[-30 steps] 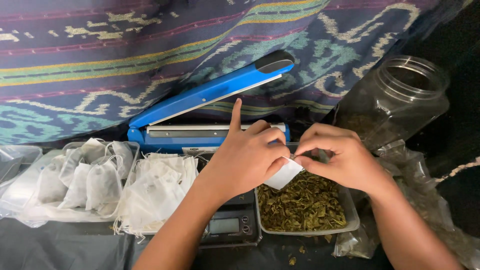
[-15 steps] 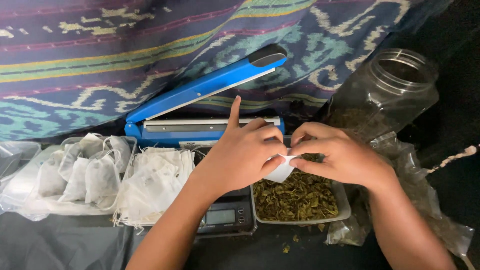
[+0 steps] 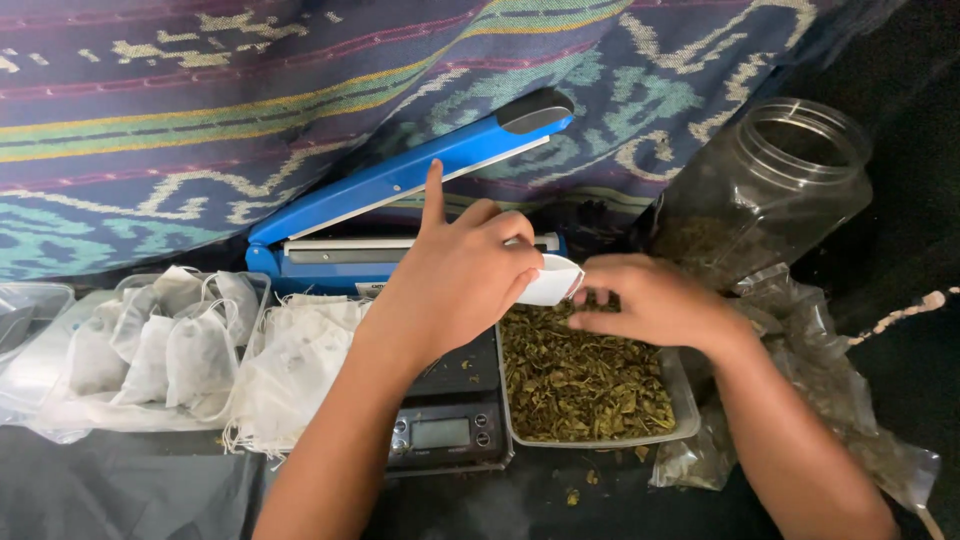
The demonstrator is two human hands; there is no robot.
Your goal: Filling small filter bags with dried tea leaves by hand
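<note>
My left hand point(image 3: 455, 280) holds a small white empty tea bag point(image 3: 553, 280) by its edge, its mouth facing right, index finger pointing up. My right hand point(image 3: 655, 300) hovers just right of the bag, fingers curled downward over a clear tray of dried green leaves point(image 3: 580, 380); whether it pinches any leaves I cannot tell. Both hands are above a small black digital scale point(image 3: 445, 425) and the tray beside it.
A blue heat sealer point(image 3: 400, 195) stands with its arm raised behind the hands. Filled white bags lie in a clear tray point(image 3: 170, 345); a pile of empty bags point(image 3: 295, 365) lies beside it. A clear jar point(image 3: 770, 190) and plastic bags point(image 3: 810, 380) are on the right. A patterned cloth hangs behind.
My right hand has let go of the bag's edge and moved slightly right and down over the leaves. The left hand still holds the bag, now with its mouth open.
</note>
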